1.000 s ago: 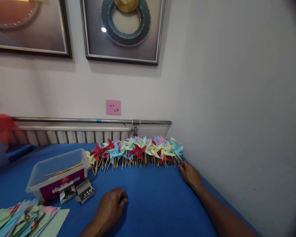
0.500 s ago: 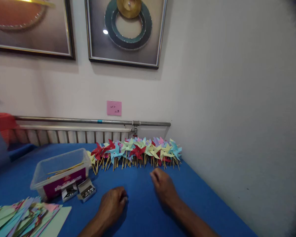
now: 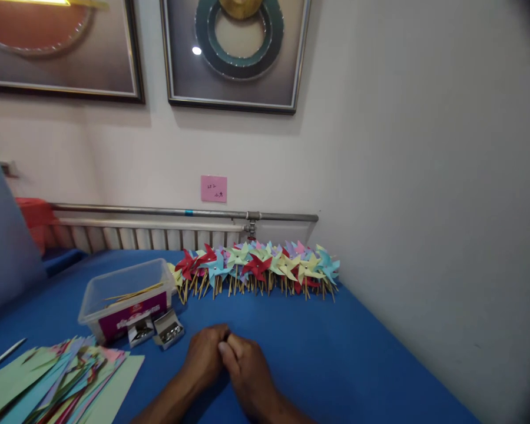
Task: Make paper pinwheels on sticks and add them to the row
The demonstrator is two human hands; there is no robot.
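My left hand [image 3: 206, 351] is closed in a loose fist low over the blue tabletop, left of centre. My right hand [image 3: 249, 368] is also closed and presses against it, the two meeting at the knuckles and thumbs. Nothing shows between them or sticks out, though their palms are hidden. Beyond them stand paper pinwheels [image 3: 257, 267] on thin wooden sticks, packed in a long row in red, yellow, blue, green and purple. Left of my hands are two small opened boxes [image 3: 169, 330] [image 3: 140, 331] with shiny metal pieces inside.
A clear plastic tub [image 3: 90, 300] with wooden sticks [image 3: 135, 294] stands behind the boxes. Coloured paper sheets [image 3: 62, 383] lie fanned at front left, near a pen [image 3: 3, 357]. A radiator pipe [image 3: 168, 210] runs along the back wall; another wall [image 3: 424, 206] borders the right.
My right hand has come left and down to meet my left hand; before, they were apart. The view has shifted slightly, so the table's things appear farther right.
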